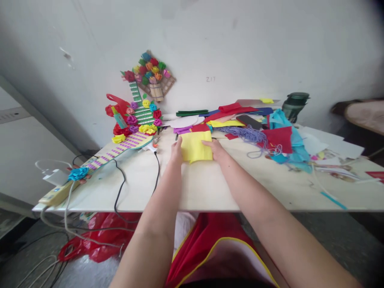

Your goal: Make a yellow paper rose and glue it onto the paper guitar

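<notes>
A piece of yellow crepe paper or cloth [195, 147], roughly rectangular, is held up over the middle of the white table [207, 188]. My left hand [177, 151] grips its left edge, the thumb upright against it. On the right edge my right hand [215, 149] pinches it, with the thumb lying across the front. The fingers behind the sheet are hidden. Just beyond it lie purple strips [182, 130] and a red piece [200, 127].
Flower-covered boards [141, 100] lean at the left beside a glue bottle [119, 118] and a power strip [55, 195]. Black cables cross the left table. At right are lavender yarn [247, 134], a dark phone [249, 121], red cloth [277, 140] and a green bottle [295, 106].
</notes>
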Tool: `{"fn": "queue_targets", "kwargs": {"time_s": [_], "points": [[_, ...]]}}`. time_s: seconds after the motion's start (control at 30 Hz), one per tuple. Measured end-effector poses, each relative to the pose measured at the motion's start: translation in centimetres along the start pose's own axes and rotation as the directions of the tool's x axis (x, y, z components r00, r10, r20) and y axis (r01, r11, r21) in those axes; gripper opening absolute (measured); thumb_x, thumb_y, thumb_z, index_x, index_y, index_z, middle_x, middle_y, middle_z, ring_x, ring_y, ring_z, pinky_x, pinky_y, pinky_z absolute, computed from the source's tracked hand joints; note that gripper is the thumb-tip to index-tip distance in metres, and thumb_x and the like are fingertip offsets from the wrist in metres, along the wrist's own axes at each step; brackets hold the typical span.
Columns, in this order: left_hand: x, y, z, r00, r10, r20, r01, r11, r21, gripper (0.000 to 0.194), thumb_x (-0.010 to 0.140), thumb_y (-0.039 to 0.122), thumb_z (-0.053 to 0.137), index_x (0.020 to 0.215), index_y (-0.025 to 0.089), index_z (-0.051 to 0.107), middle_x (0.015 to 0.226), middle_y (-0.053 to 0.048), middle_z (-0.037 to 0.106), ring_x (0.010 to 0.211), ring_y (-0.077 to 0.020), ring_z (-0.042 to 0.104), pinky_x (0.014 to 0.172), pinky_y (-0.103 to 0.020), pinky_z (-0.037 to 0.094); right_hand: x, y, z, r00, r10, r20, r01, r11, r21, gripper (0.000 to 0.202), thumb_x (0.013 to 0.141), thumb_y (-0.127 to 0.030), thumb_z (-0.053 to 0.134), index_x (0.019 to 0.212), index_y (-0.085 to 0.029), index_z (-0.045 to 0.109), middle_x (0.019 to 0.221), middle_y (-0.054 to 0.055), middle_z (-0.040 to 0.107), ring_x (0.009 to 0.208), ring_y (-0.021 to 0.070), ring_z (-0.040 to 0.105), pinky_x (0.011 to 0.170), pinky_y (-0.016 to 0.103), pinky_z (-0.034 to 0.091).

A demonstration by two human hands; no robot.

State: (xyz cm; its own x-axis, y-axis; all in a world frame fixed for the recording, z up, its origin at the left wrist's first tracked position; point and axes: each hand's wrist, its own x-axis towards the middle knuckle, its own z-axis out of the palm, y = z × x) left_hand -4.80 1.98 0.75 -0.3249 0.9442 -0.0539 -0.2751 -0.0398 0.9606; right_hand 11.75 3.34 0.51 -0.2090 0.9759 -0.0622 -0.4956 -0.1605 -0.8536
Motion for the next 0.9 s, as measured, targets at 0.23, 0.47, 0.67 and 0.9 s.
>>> {"fn": "queue_targets", "kwargs": {"time_s": [0.23, 0.47, 0.67, 0.9], "points": [[-1.1, -1.0, -0.7, 0.988, -0.044, 0.151, 0.083, 0.961, -0.265, 0.021, 0.074, 0.017, 0.064, 0.093, 0.010, 0.064, 0.082, -0.011, 0.073, 0.094, -0.0246, 0.069, 0.087, -0.036, 0.054, -0.1, -0.6, -0.5, 0.997, 0.049, 0.055, -0.047, 0.999, -0.028, 0.018, 0.068, -0.013, 0.072, 0.085, -0.014, 0.068, 0.071, 0.005, 0.075, 0.076, 0.0226, 0.072, 0.081, 0.039, 0.058], [-1.7, -0.6, -1.0, 0.937, -0.064, 0.343, 0.146, 0.965, -0.219, 0.025, 0.071, 0.019, 0.060, 0.094, 0.010, 0.065, 0.092, -0.012, 0.073, 0.100, -0.0260, 0.067, 0.088, -0.038, 0.054, -0.2, -0.7, -0.4, 0.999, -0.012, 0.051, 0.012, 1.000, 0.006, 0.022, 0.068, -0.019, 0.074, 0.088, -0.014, 0.068, 0.073, 0.005, 0.075, 0.081, 0.0225, 0.072, 0.085, 0.040, 0.057], [-1.1, -0.9, -0.9, 0.920, -0.045, 0.389, 0.119, 0.979, -0.168, 0.042, 0.079, 0.040, 0.056, 0.110, 0.013, 0.063, 0.104, -0.015, 0.071, 0.109, -0.0293, 0.064, 0.094, -0.044, 0.050, 0.0, -0.9, -0.4, 0.994, 0.017, 0.111, -0.022, 0.999, 0.047, 0.018, 0.073, -0.013, 0.063, 0.091, -0.015, 0.067, 0.077, 0.005, 0.075, 0.088, 0.0221, 0.071, 0.089, 0.040, 0.055], [-1.4, -1.3, -1.2, 0.852, -0.099, 0.514, 0.223, 0.957, -0.186, 0.036, 0.077, 0.033, 0.059, 0.106, 0.012, 0.064, 0.099, -0.014, 0.072, 0.107, -0.0301, 0.065, 0.092, -0.043, 0.052, -0.6, -1.4, -0.1, 0.988, 0.058, 0.143, -0.069, 0.995, 0.074, 0.020, 0.079, -0.015, 0.054, 0.096, -0.015, 0.065, 0.080, 0.006, 0.075, 0.089, 0.0213, 0.071, 0.088, 0.039, 0.055]]}}
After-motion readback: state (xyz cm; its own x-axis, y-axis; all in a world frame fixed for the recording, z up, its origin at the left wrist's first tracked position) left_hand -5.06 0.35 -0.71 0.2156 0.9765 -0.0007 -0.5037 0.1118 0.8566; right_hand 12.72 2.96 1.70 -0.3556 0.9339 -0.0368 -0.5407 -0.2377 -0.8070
